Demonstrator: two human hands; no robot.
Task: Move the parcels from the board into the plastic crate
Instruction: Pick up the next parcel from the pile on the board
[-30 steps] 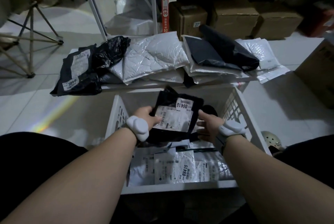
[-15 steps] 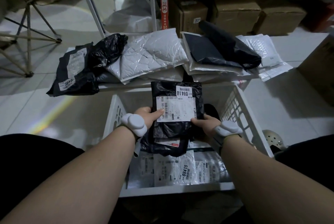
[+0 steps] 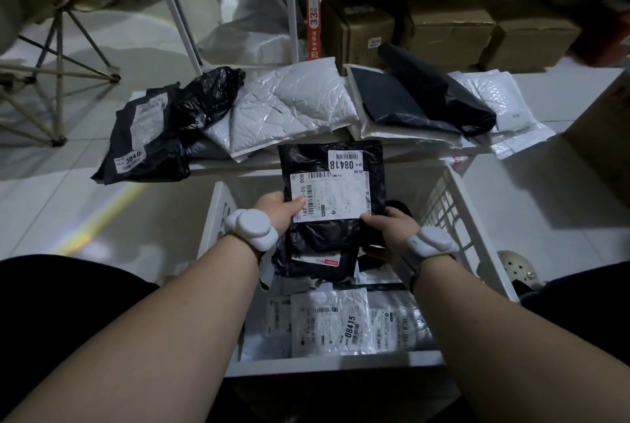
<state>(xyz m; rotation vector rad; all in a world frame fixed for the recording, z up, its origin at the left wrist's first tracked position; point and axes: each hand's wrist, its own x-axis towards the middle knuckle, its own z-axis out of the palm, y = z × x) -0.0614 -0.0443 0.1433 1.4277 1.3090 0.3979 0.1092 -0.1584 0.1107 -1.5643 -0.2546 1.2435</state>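
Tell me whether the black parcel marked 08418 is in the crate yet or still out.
Still out. Both hands, left hand and right hand, hold the black parcel up above the white crate, over the parcels already inside.

You've tipped the black parcel [image 3: 332,197] up from flat and raised it above the crate [image 3: 453,204], label now facing you.

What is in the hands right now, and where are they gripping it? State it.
Both hands hold one black parcel over the crate: the left hand grips its left edge, thumb on the white label, and the right hand grips its lower right edge.
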